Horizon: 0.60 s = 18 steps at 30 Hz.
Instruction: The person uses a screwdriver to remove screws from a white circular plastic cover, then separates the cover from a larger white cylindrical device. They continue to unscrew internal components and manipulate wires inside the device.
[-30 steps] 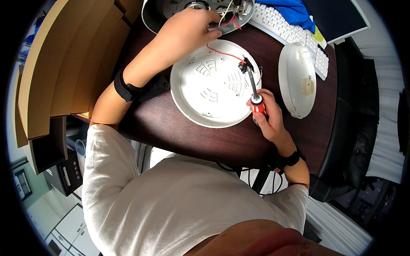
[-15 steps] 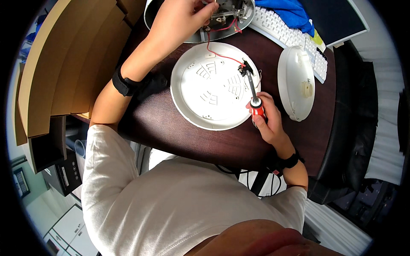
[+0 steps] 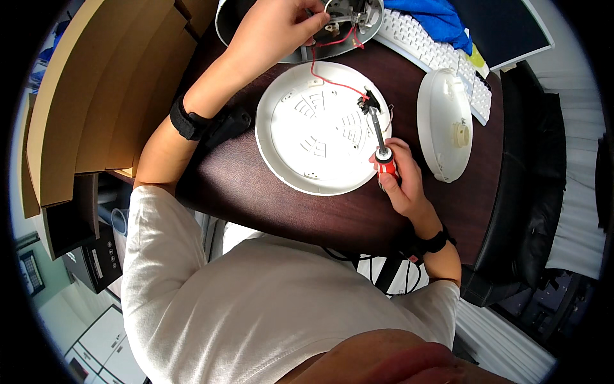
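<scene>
My right hand [image 3: 404, 176] is closed around a screwdriver [image 3: 385, 160] with a red and white handle. Its grey shaft points away from me, and the tip meets a small black part [image 3: 368, 102] at the right rim of a round white plastic cover [image 3: 288, 160]. A red wire [image 3: 329, 82] runs from that part into a grey rounded housing [image 3: 297, 57] at the far edge of the view. My left hand [image 3: 272, 29] reaches over this housing with thumb and fingers pinched beside its metal insides; what they hold, if anything, is hidden.
An oval white shell [image 3: 441, 121] lies at the right. Behind it are a white keyboard [image 3: 416, 38], a blue cloth [image 3: 438, 22] and a dark screen [image 3: 505, 32]. Cardboard [image 3: 96, 96] stands along the left of the dark brown table [image 3: 256, 198]. A black chair [image 3: 537, 192] adjoins its right side.
My left hand has shifted slightly right and nearer at the housing, with its thumb lower. The right hand, screwdriver and white cover stay almost unchanged.
</scene>
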Each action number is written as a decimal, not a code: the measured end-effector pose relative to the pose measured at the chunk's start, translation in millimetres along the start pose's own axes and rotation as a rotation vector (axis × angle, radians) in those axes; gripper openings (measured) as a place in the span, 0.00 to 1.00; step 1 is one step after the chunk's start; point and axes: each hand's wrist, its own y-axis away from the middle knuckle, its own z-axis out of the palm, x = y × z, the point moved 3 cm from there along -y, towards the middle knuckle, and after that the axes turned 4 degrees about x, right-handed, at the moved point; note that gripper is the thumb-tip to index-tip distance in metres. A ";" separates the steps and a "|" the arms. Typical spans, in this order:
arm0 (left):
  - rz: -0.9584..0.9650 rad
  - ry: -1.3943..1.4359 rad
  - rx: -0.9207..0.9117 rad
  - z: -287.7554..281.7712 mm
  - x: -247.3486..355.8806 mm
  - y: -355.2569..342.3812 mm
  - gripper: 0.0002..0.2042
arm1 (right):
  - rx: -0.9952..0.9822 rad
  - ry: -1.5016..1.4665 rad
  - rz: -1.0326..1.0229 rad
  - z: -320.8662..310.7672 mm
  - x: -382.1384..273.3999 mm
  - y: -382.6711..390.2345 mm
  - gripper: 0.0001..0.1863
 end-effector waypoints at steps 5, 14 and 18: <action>0.189 -0.052 0.004 2.3 0.1 -2.2 0.12 | 0.024 -0.033 0.042 0.1 1.0 -0.2 0.24; 0.202 -0.109 -0.022 -4.3 29.4 1.9 0.09 | 0.000 -0.049 0.021 -1.7 4.0 0.7 0.25; 0.207 -0.107 -0.009 -4.9 29.1 2.0 0.10 | 0.014 -0.090 -0.001 -0.5 8.0 1.7 0.24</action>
